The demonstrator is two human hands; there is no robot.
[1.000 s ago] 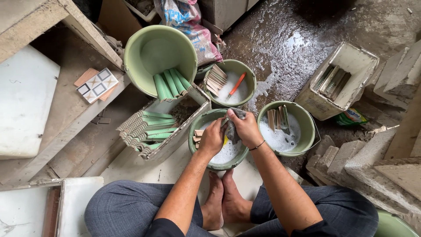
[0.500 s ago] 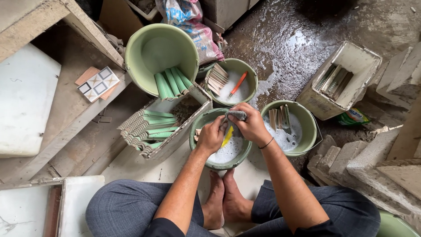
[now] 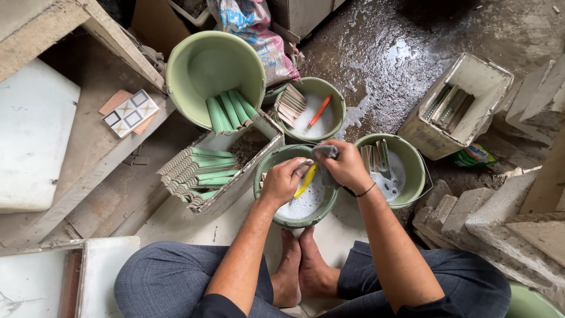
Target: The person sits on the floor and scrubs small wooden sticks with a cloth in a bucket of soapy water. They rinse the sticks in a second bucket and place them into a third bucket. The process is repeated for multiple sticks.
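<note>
Grey tile strip gripped by both hands over soapy green bucket.

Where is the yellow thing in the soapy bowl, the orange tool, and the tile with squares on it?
yellow tool (image 3: pixel 306 180): head view, on its strip showing between the hands.
orange tool (image 3: pixel 318 113): head view, middle of its handle.
patterned tile (image 3: pixel 130 112): head view, centre of its face.

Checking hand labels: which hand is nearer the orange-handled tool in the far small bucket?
Right. The right hand sits just below and slightly right of the orange-handled tool; the left hand is lower still, over the soapy bucket.
</note>
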